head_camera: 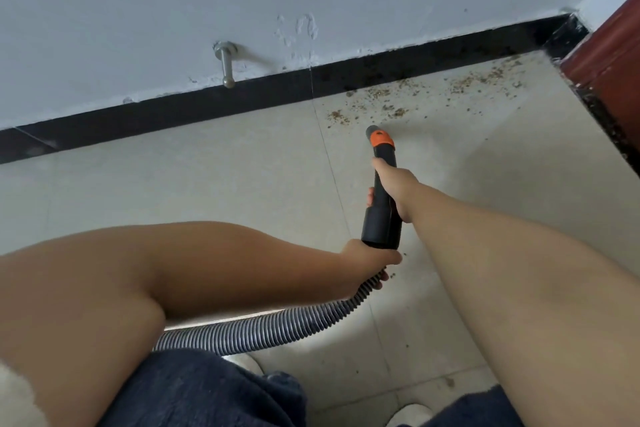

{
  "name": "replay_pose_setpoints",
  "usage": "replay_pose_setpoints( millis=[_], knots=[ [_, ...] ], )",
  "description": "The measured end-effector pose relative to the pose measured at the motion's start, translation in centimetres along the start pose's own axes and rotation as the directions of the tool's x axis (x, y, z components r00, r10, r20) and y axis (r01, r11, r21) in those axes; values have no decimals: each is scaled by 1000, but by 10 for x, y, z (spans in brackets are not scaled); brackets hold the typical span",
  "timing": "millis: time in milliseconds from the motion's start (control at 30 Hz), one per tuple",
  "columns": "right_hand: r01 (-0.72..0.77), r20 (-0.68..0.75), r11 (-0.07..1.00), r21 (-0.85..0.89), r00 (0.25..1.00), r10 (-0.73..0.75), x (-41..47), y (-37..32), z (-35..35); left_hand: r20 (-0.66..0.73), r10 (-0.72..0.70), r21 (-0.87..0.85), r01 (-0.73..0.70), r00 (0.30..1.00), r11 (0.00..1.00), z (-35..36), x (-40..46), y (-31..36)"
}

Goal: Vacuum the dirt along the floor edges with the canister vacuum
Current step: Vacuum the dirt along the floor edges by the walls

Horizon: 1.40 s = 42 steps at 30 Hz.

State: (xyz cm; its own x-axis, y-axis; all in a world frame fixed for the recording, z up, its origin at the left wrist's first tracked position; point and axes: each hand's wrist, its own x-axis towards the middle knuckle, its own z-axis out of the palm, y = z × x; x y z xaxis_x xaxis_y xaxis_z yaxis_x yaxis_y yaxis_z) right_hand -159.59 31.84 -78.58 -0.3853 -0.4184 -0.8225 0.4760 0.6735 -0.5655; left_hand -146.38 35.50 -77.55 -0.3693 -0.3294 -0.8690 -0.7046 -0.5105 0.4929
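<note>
A dark vacuum nozzle point(381, 184) with an orange collar and grey tip points at the beige tiled floor, its tip just short of the dirt. My right hand point(394, 189) grips the nozzle around its middle. My left hand point(367, 262) holds the ribbed grey hose point(277, 322) right behind the nozzle's wide black end. Brown crumbs of dirt point(433, 90) lie scattered along the black baseboard point(242, 97) toward the right corner. A few specks lie near my left hand. The canister itself is out of view.
A metal door stop point(227, 62) sticks out of the white wall above the baseboard. A dark red door frame point(609, 55) stands at the right corner. My knees in dark shorts and pale slippers are at the bottom edge.
</note>
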Motion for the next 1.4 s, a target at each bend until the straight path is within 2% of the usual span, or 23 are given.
replay_pose_setpoints(
  millis=[233, 567, 700, 833, 1100, 1200, 1400],
  knots=[
    [-35, -8, 995, 90, 999, 36, 8, 23, -33, 50, 16, 21, -17, 999, 1000, 31, 8, -14],
    [-35, 3, 999, -10, 999, 35, 12, 6, -13, 6, 51, -142, -49, 999, 989, 23, 21, -15],
    [-36, -10, 999, -33, 999, 36, 8, -5, -4, 45, 73, -177, -64, 996, 982, 13, 22, -12],
    [-80, -4, 995, 62, 997, 80, 8, -7, 4, 72, 83, -159, -71, 994, 985, -2, 25, -12],
    [-28, 10, 982, 188, 1000, 27, 22, -3, 4, 64, 113, -7, -112, 992, 994, -22, 42, -4],
    [-25, 34, 975, 219, 999, 18, 26, -1, -11, 45, 96, 17, -96, 994, 995, -10, 44, 2],
    [-15, 92, 994, 111, 996, 5, 30, 2, -60, 50, 92, -65, -89, 995, 994, 52, 50, 2]
  ],
)
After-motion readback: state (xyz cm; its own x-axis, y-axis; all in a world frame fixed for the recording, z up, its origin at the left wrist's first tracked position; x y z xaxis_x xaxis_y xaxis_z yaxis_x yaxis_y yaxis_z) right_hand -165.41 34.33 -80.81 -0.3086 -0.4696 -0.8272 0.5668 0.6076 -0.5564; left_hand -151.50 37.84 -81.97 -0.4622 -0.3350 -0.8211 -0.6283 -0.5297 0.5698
